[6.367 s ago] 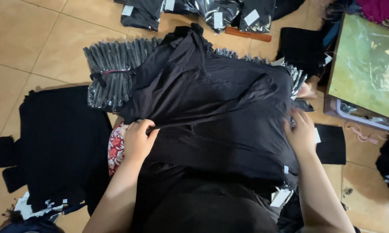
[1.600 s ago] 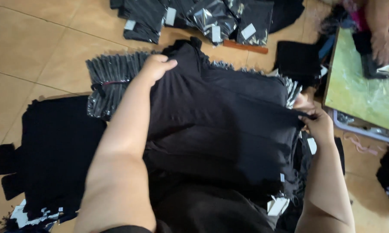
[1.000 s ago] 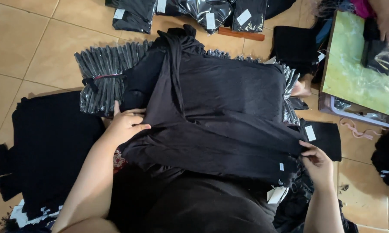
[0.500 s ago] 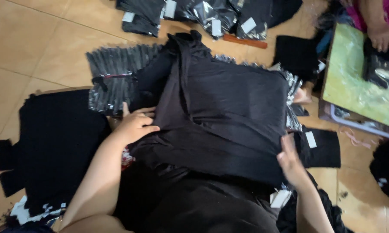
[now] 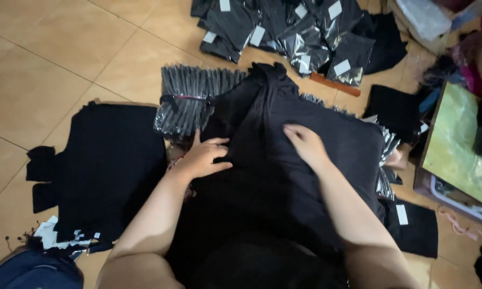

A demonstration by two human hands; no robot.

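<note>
A black garment [image 5: 283, 176] lies spread over my lap and over a pile of clear plastic bags. My left hand [image 5: 203, 157] rests flat on its left edge, fingers spread and pointing right. Farther up, near the garment's middle, my right hand [image 5: 303, 142] lies palm down with the fingers extended toward the upper left. Neither hand grips the cloth. The garment's narrow top end [image 5: 267, 72] points away from me toward the packed items.
A tied bundle of clear plastic bags [image 5: 190, 104] lies at the upper left of the garment. A stack of black garments [image 5: 102, 166] sits on the tiled floor at left. Bagged black garments [image 5: 299, 29] are piled at the top. A low green-topped table [image 5: 460, 150] stands at right.
My right hand left the garment's right edge and moved up to its middle, now pressing flat. My left hand stayed at the left edge. The view shifted left.
</note>
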